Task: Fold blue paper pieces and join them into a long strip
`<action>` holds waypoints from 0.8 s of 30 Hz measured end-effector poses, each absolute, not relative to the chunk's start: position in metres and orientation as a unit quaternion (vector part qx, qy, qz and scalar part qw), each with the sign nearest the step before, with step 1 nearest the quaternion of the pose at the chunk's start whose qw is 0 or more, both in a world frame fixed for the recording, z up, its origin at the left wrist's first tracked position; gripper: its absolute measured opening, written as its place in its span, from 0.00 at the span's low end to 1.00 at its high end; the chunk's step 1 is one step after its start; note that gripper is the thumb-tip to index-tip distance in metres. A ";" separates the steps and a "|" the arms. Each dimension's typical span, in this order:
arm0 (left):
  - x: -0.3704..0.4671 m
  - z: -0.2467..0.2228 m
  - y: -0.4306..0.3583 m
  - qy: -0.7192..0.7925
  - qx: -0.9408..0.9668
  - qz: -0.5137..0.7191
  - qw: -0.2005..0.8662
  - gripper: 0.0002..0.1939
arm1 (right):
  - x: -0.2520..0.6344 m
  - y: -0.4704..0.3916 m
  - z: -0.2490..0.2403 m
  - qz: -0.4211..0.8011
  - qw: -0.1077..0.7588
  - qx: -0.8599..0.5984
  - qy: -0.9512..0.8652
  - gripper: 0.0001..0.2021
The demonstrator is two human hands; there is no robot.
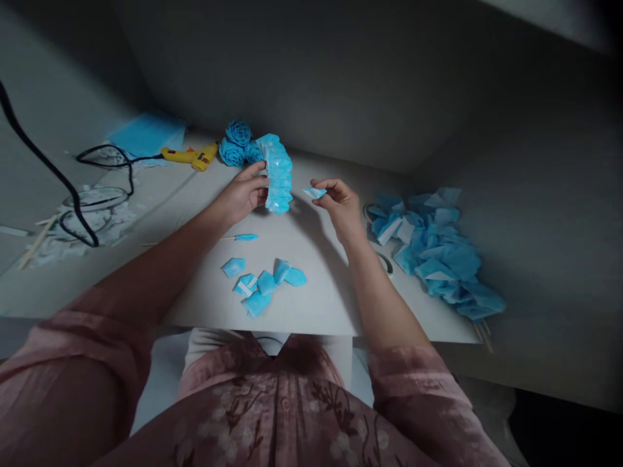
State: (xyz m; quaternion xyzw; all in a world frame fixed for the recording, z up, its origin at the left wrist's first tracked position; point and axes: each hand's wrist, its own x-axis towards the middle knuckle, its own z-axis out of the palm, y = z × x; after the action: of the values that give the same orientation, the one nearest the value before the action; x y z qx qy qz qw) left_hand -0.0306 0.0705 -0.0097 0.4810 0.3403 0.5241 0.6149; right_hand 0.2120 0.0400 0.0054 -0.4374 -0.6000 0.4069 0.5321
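Observation:
My left hand (244, 192) grips a ruffled blue paper piece (279, 174), a curved band of overlapping folds held upright above the table. To the right of it, my right hand (339, 202) pinches a small folded blue paper petal (315, 192) between thumb and fingers. The two pieces are apart. Below my hands, several loose blue paper petals (265, 283) lie scattered on the table. A thin stick with a blue paper tip (246, 237) lies between them and my left hand. Behind the ruffled piece sit several rolled blue paper roses (238, 133), partly hidden by it.
A yellow glue gun (191, 155) with a black cord (130, 175) lies at the back left, near a blue sheet stack (148, 134). White scraps (92, 224) cover the table's left. Crumpled blue paper flowers (438, 253) on sticks fill the right side, by a wall (535, 259).

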 end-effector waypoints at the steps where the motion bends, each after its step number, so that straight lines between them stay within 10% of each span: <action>1: -0.030 -0.010 0.070 0.340 0.482 0.522 0.616 0.23 | 0.211 0.038 0.007 0.407 0.528 -0.443 -0.600 0.11; 24: -0.032 -0.015 0.069 0.393 0.563 0.440 0.579 0.09 | 0.200 0.037 0.001 0.390 0.540 -0.448 -0.597 0.27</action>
State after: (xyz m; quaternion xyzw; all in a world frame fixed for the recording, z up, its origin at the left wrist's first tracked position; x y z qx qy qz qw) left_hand -0.0321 0.0687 -0.0153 0.5631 0.3932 0.4398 0.5787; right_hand 0.1996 0.0367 0.0015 -0.4483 -0.5968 0.3896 0.5396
